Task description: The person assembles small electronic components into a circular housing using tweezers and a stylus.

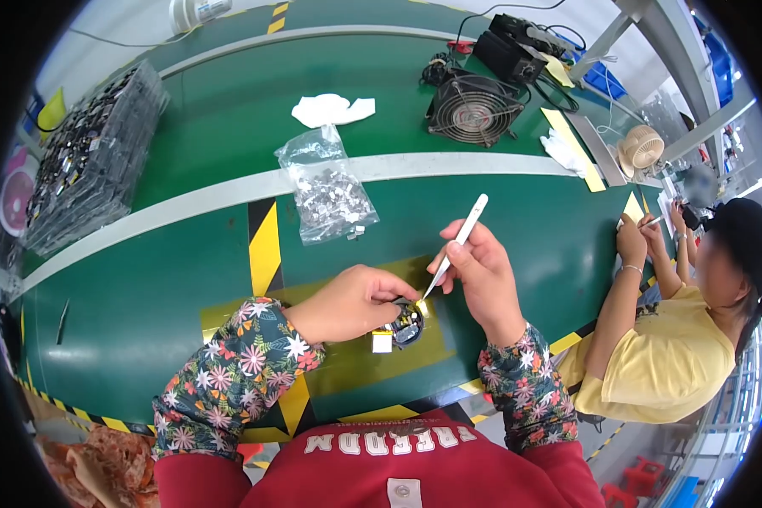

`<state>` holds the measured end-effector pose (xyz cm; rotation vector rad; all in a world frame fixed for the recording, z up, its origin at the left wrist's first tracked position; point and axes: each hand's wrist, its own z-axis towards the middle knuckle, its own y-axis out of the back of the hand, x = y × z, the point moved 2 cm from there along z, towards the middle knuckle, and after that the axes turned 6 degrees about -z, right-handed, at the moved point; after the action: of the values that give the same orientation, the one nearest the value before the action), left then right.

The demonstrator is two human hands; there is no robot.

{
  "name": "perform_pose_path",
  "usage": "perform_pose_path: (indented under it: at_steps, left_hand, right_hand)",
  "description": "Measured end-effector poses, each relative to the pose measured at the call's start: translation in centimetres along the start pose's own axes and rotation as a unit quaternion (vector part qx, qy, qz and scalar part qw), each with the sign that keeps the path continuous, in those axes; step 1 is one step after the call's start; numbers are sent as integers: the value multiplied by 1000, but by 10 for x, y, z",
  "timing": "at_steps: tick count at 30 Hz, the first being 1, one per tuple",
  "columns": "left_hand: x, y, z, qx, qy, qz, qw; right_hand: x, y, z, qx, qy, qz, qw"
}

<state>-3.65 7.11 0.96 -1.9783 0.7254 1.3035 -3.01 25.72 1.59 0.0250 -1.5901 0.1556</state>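
Note:
A small round black device point(409, 328) with bits of circuitry inside lies on a yellowish translucent sheet point(347, 364) on the green bench. My left hand point(351, 300) is at its upper left, fingers pressed on its edge; the fingertips are partly hidden. Between thumb and fingers, my right hand point(487, 275) grips white tweezers point(461, 241) slanting down to the left. Their tip meets a small pale yellow piece point(422, 308) at the device's upper rim. A small white square part with a yellow edge point(382, 342) sits against the device's lower left.
Beyond my hands lies a clear bag of small parts point(334, 199), with white tissue point(333, 110) behind it. Stacked clear trays point(102, 161) stand far left; a black fan point(474, 108) stands far right. A dark thin tool point(63, 322) lies left. A co-worker in yellow point(665, 356) sits right.

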Motion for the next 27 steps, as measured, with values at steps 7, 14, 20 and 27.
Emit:
perform_pose_path:
  at_steps: [7, 14, 20, 27]
  left_hand:
    - [0, 2, 1, 17, 11, 12, 1000]
    - [-3, -1, -1, 19, 13, 63, 998]
    - [-3, -1, -1, 21, 0, 84, 996]
    - [-3, 0, -1, 24, -9, 91, 996]
  right_hand:
    - [-2, 0, 0, 19, -33, -22, 999]
    - [2, -6, -2, 37, -44, -37, 998]
    - [0, -9, -3, 45, -49, -52, 996]
    - [2, -12, -3, 56, -51, -67, 995]
